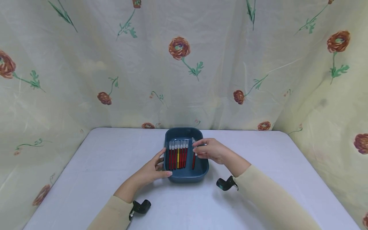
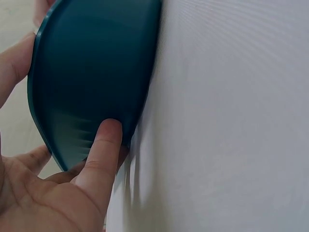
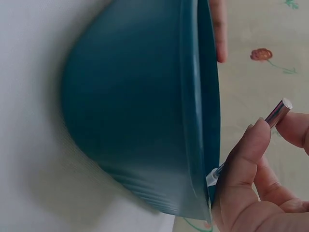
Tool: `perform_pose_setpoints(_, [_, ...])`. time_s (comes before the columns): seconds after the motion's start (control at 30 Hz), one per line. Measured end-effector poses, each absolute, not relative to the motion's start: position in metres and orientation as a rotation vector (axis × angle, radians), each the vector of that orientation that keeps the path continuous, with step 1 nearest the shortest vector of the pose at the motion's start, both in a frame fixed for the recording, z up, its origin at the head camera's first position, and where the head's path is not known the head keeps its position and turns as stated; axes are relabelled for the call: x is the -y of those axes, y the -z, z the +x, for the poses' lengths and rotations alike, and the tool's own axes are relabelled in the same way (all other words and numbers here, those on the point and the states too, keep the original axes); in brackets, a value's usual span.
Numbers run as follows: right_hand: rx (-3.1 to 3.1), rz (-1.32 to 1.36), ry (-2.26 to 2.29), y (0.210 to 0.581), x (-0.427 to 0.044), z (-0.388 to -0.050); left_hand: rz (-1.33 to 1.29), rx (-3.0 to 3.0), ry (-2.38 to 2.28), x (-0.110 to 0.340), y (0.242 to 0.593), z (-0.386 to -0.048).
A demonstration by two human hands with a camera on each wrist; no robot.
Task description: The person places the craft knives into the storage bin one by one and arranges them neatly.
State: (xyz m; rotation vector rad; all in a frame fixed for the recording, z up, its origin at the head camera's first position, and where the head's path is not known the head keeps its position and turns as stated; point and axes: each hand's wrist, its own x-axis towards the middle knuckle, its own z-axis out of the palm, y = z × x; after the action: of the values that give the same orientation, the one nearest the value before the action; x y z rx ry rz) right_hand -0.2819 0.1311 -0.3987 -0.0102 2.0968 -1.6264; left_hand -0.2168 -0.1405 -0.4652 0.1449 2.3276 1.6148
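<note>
My left hand (image 1: pixel 150 171) holds the left side of a dark blue plastic tub (image 1: pixel 187 179). Its thumb and a finger touch the rim, while another finger lies against the outer wall in the left wrist view. Over the tub's right side, my right hand (image 1: pixel 212 150) pinches a slim silver stick (image 3: pixel 278 114) with a clear cap (image 3: pixel 212 177), like a craft knife; it is tilted. Below that hand a red-handled stick (image 1: pixel 193 163) lies in the tub, its upper part hidden. Several red-handled sticks with clear caps (image 1: pixel 172 159) and a yellow one (image 1: pixel 178 158) lie in a row on the left.
The tub stands on a white-covered table (image 1: pixel 120 150) near its back edge. A pale curtain (image 1: pixel 212 80) with printed flowers hangs behind and at both sides. Each wrist carries a small black camera, one at the left cuff (image 1: pixel 141 207), one at the right (image 1: pixel 225 183).
</note>
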Motion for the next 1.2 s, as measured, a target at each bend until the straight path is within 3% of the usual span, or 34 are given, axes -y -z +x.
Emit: perform_pose_setpoints(1.2, [-2.225, -0.001, 1.415, 0.400, -0.102, -0.291, 0.135, -2.317, -1.606, 0.141, 0.465, -0.216])
